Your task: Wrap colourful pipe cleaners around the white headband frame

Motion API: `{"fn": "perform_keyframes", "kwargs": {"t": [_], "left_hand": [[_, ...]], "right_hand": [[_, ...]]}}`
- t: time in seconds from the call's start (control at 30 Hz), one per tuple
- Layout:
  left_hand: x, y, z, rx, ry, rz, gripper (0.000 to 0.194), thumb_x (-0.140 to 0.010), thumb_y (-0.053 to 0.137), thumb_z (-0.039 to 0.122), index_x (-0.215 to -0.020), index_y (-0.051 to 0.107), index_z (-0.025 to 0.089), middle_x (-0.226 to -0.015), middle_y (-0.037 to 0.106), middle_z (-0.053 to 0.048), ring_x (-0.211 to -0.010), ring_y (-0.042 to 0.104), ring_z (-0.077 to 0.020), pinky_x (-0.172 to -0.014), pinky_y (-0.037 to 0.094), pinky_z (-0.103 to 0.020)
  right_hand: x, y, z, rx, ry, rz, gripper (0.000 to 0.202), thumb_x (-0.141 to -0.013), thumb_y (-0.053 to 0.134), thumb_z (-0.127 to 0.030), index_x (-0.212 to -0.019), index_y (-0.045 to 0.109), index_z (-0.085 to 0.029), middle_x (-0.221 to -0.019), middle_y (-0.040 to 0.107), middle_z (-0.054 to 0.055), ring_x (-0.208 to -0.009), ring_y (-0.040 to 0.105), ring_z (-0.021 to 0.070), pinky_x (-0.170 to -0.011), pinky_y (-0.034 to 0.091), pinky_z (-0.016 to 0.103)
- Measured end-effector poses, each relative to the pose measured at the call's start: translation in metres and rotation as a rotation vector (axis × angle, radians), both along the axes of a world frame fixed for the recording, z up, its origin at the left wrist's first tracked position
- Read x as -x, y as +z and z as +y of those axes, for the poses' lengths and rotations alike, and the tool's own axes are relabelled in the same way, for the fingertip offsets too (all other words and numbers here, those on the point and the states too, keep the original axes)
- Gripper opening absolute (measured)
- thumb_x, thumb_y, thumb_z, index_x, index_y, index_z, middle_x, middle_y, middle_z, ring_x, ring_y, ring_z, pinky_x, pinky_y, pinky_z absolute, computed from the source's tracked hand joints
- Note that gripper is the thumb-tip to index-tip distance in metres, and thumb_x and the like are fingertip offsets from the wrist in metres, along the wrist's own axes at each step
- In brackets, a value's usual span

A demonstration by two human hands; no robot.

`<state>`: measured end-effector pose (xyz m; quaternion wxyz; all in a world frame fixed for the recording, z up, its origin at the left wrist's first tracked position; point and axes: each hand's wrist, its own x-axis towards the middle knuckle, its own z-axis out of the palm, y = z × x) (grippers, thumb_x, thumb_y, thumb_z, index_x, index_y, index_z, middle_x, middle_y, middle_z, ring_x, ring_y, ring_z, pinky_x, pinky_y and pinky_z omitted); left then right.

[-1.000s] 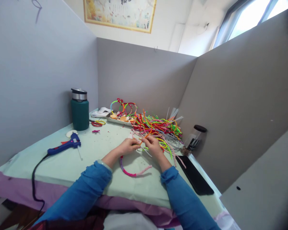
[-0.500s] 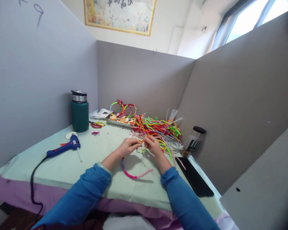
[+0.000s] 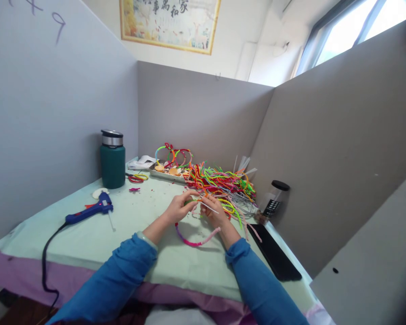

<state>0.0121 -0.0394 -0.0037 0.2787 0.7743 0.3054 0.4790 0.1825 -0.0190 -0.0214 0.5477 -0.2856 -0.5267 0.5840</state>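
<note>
A thin curved hoop (image 3: pixel 193 244), wrapped in purple, magenta and pale pink pipe cleaner, hangs below my hands just over the table. My left hand (image 3: pixel 180 208) is closed on its upper side, thumb and fingers pinching where green wrapping shows. A bare white end of the hoop (image 3: pixel 210 208) sticks out to the right, across the fingers of my right hand (image 3: pixel 215 211). My right hand is closed too, its fingertips on an orange pipe cleaner (image 3: pixel 200 198) beside the left fingertips. Its exact grip is partly hidden.
A heap of coloured pipe cleaners (image 3: pixel 223 178) lies behind my hands, beside a metal tray (image 3: pixel 169 176) with finished rings. On the left are a blue glue gun (image 3: pixel 88 212), scissors (image 3: pixel 137 178) and a green bottle (image 3: pixel 113 164). A black phone (image 3: pixel 275 255) and clear jar (image 3: pixel 274 201) are right.
My hands have turned slightly, and the hoop's lower arc has swung a little to the right and up. The left fingers have opened slightly, showing green wrapping. The view has tilted slightly.
</note>
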Motion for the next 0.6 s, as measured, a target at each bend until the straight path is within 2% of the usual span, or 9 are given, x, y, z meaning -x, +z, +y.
{"fn": "perform_keyframes", "kwargs": {"t": [0.2, 0.43, 0.6], "left_hand": [[0.000, -0.001, 0.001, -0.068, 0.046, 0.064, 0.026, -0.087, 0.052, 0.035, -0.098, 0.065, 0.015, -0.064, 0.058, 0.002, -0.054, 0.046, -0.0080, -0.056, 0.037, -0.019], [-0.002, 0.000, -0.003, -0.122, 0.095, 0.034, 0.019, -0.088, 0.051, 0.030, -0.089, 0.062, 0.015, -0.064, 0.059, 0.002, -0.053, 0.046, -0.0076, -0.056, 0.037, -0.019], [-0.002, -0.003, 0.001, -0.029, 0.084, -0.079, 0.019, -0.087, 0.051, 0.032, -0.088, 0.060, 0.015, -0.062, 0.058, 0.002, -0.053, 0.047, -0.0081, -0.055, 0.037, -0.020]], "right_hand": [[0.002, -0.009, 0.007, 0.010, 0.042, -0.022, 0.033, -0.064, 0.077, -0.045, -0.070, 0.058, -0.019, -0.052, 0.047, -0.006, -0.042, 0.040, 0.0073, -0.043, 0.031, 0.022], [0.000, 0.007, -0.002, -0.096, -0.020, 0.066, 0.025, -0.066, 0.075, -0.038, -0.079, 0.061, -0.021, -0.061, 0.053, -0.004, -0.050, 0.046, 0.0093, -0.048, 0.035, 0.023], [-0.004, 0.009, 0.002, -0.129, -0.080, 0.081, 0.024, -0.069, 0.071, -0.041, -0.081, 0.065, -0.021, -0.061, 0.053, -0.002, -0.052, 0.044, 0.0110, -0.049, 0.035, 0.025]]}}
